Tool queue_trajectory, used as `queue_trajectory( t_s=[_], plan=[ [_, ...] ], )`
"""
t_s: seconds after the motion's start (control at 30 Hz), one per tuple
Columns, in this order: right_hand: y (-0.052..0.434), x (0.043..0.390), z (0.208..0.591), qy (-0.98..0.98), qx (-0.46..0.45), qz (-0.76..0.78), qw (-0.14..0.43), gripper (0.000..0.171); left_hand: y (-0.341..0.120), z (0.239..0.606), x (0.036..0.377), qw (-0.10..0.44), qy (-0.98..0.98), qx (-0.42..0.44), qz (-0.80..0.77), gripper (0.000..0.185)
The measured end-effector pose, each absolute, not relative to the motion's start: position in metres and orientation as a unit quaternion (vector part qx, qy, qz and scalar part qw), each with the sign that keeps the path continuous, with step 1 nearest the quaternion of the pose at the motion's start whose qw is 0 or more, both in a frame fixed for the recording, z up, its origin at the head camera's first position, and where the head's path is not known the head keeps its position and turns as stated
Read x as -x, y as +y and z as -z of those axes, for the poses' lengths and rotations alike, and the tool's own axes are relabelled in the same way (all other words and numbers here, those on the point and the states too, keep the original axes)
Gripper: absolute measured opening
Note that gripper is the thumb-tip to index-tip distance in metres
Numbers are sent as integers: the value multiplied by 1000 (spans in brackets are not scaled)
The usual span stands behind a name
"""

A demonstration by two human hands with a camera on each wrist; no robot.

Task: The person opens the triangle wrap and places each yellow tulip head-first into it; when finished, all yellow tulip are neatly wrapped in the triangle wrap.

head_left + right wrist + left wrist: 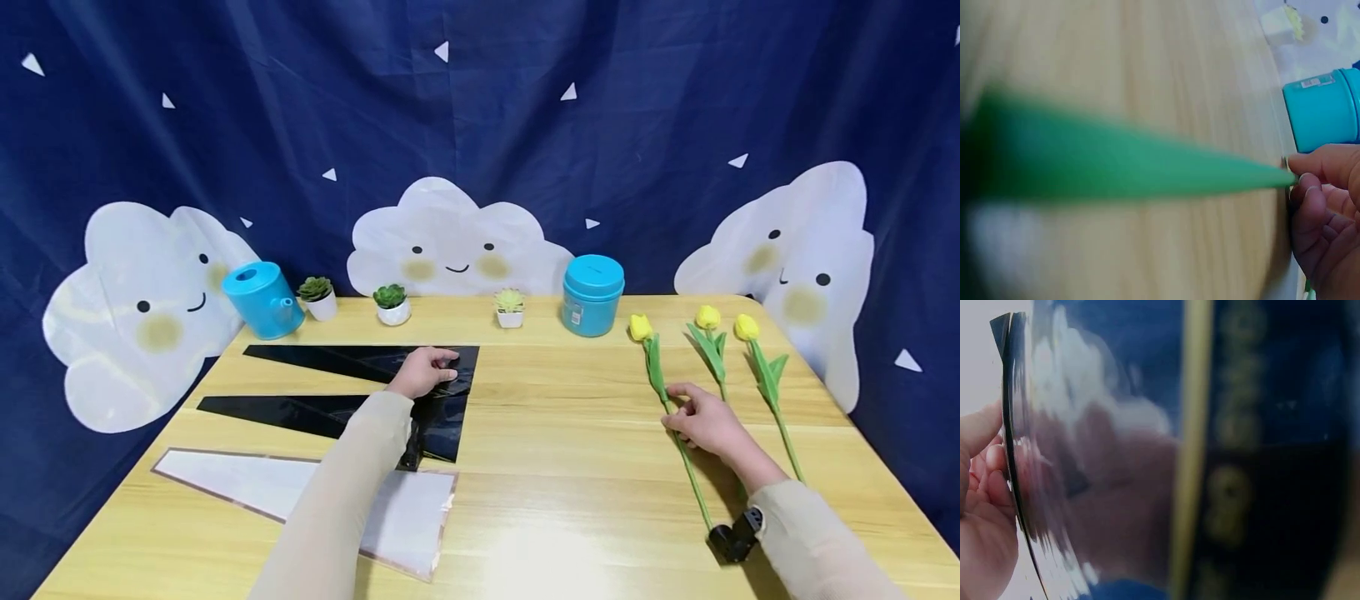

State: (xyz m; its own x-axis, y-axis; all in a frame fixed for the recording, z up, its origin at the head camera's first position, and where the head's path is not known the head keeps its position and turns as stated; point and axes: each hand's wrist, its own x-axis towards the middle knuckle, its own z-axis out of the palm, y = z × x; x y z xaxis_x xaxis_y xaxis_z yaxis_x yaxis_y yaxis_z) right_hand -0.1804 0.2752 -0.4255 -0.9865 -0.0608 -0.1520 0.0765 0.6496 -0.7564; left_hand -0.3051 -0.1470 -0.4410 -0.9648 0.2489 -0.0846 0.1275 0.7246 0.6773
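My left hand (423, 372) lies at the wide end of the upper of two glossy black tapered flower sleeves (315, 356), thumb and fingers slightly apart. In the left wrist view, its fingertips touch or nearly touch the dark edge of a sleeve (1012, 444), which mirrors the hand. Below lies the second black sleeve (447, 429), then a white sleeve with a pinkish border (405, 517). With thumb and fingers, my right hand (705, 421) pinches the green stem of the leftmost yellow tulip (654, 367); that stem (1147, 165) crosses the right wrist view, blurred.
Two more yellow tulips (707, 317) lie at the right. Along the back edge stand a blue watering can (273, 308), several small potted succulents (393, 313) and a blue lidded canister (592, 304). A dark blue cloud-patterned curtain (517, 108) hangs behind the wooden table (555, 433).
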Motion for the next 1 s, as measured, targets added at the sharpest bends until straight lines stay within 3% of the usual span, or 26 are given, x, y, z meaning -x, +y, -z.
queue_trajectory(
  t_s=[0.5,0.9,1.0],
  plan=[
    [274,173,430,849,-64,518,78,53,-146,440,301,73,923,-75,-371,28],
    [264,177,416,787,-70,613,8,50,-148,445,299,63,906,-55,-414,27],
    [257,182,408,753,-67,654,-13,43,-148,445,301,60,896,-55,-436,27]
  ],
)
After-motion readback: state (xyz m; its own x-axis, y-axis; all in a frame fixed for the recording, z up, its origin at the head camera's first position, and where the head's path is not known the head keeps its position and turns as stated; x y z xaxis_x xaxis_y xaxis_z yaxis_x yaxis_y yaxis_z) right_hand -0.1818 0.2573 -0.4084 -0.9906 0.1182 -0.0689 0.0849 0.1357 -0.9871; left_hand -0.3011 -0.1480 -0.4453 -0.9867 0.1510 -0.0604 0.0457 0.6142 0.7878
